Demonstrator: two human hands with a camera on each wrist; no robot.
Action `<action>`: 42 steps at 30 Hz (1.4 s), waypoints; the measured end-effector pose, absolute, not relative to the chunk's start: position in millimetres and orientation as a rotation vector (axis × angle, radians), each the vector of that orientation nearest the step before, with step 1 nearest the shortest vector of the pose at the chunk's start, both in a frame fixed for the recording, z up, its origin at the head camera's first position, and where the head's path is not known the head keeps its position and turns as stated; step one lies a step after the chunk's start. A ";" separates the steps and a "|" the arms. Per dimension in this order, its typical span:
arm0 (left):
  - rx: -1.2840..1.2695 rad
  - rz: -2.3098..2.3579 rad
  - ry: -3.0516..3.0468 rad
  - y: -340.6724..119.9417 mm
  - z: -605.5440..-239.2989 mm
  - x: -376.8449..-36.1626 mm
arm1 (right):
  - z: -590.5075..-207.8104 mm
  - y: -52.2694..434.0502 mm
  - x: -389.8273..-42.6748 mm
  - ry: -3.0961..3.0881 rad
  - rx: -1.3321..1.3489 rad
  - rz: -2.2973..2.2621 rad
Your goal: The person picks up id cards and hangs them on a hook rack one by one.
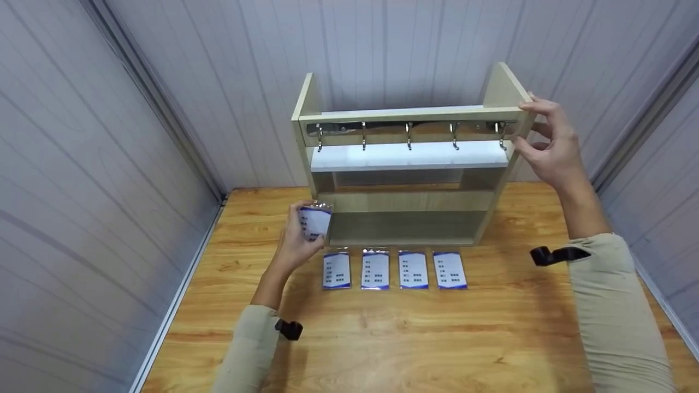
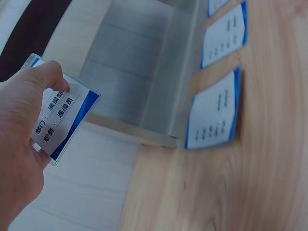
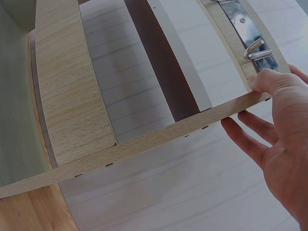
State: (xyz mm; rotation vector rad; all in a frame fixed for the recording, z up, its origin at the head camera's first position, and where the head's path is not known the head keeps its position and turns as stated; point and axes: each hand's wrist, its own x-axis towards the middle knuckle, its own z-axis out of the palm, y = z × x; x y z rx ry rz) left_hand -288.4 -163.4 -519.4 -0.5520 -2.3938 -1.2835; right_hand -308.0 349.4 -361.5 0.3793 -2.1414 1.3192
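My left hand (image 1: 295, 243) pinches a name badge (image 1: 319, 220) in a clear plastic sleeve, white with a blue edge and printed lines. The badge is raised beside the lower left side of a light wooden shelf (image 1: 409, 202). In the left wrist view, the thumb lies across the front of this badge (image 2: 72, 111). At the shelf's upper right, my right hand (image 1: 558, 147) grips the side panel, thumb on the inner side near the end hook and fingers around the outside. A metal rail with several hooks (image 1: 409, 136) runs across the upper front.
Several similar badges, the leftmost badge (image 1: 336, 271) among them, lie in a row on the wooden table (image 1: 382, 338) before the shelf. Pale panelled walls (image 1: 262, 65) stand behind and on both sides. Each sleeve carries a black wrist mount (image 1: 289, 329).
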 end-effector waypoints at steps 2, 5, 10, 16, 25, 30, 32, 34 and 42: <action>-0.564 -1.270 -2.361 -159.6 -515.9 -288.2 | -359.6 350.0 -307.9 -2.137 0.366 1.338; -0.572 -1.265 -2.314 -154.5 -510.7 -287.6 | -356.6 350.7 -308.3 -2.128 0.353 1.370; -0.552 -1.278 -2.275 -147.8 -502.1 -284.8 | -354.6 351.9 -307.4 -2.146 0.339 1.373; -0.565 -1.278 -2.237 -139.8 -495.7 -284.1 | -353.8 355.3 -304.7 -2.184 0.319 1.342; -0.537 -1.303 -2.175 -129.6 -485.8 -286.2 | -355.3 358.3 -302.7 -2.165 0.325 1.357; -0.541 -1.320 -2.144 -125.4 -477.7 -284.6 | -356.4 357.5 -302.1 -2.157 0.328 1.364; -0.560 -1.325 -2.123 -122.8 -474.0 -284.1 | -356.7 358.1 -301.3 -2.156 0.327 1.369; -0.580 -1.321 -2.098 -120.2 -469.8 -284.8 | -356.5 358.7 -300.5 -2.159 0.326 1.370; -0.640 -1.324 -1.998 -113.6 -447.7 -289.2 | -356.0 360.0 -300.1 -2.166 0.325 1.376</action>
